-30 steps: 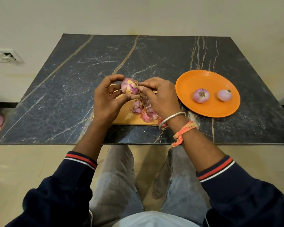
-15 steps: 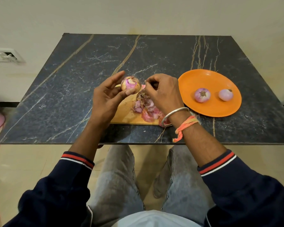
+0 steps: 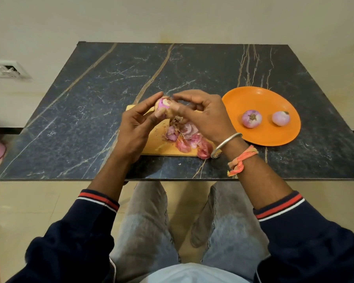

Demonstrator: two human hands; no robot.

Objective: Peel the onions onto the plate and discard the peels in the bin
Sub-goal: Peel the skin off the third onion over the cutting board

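Blue-black table – bright orange plate
The table has white and tan veins; the onions are pale purple, the half-peeled onion pink, white and tan; pink-red peels, yellow board; navy sleeves – red and white stripes.

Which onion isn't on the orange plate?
The half-peeled onion gripped by the left hand and right hand, over the wooden board. The darker onion and paler onion lie on the plate.
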